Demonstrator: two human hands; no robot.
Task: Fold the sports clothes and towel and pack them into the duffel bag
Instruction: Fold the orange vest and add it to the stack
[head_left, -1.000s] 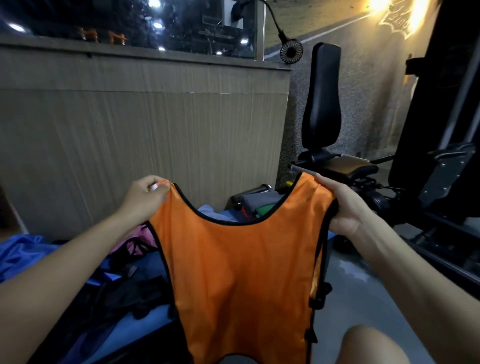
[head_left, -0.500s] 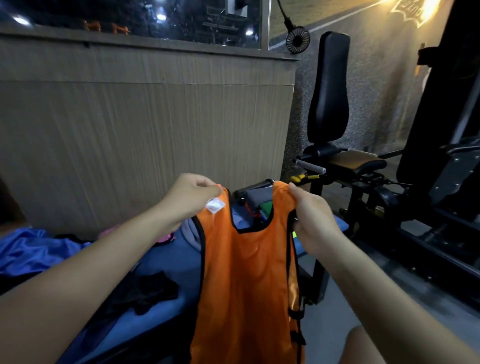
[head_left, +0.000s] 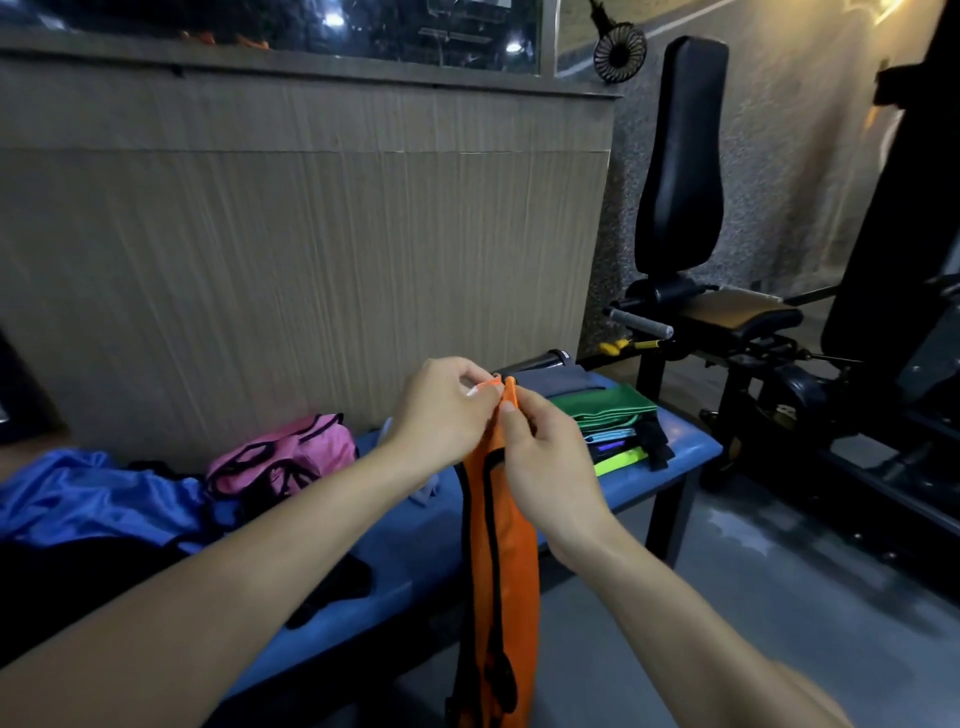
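The orange bib (head_left: 501, 545) is held above the worktop (head_left: 675, 441) edge, folded lengthwise, its shoulder straps pinched together by left hand (head_left: 441, 415) and right hand (head_left: 545, 457). Limp, light, probably slippery; best gripped at the straps.

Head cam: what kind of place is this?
Likely a gym: a weight machine with a tall black back pad and seat, beside a blue bench holding folded sportswear.
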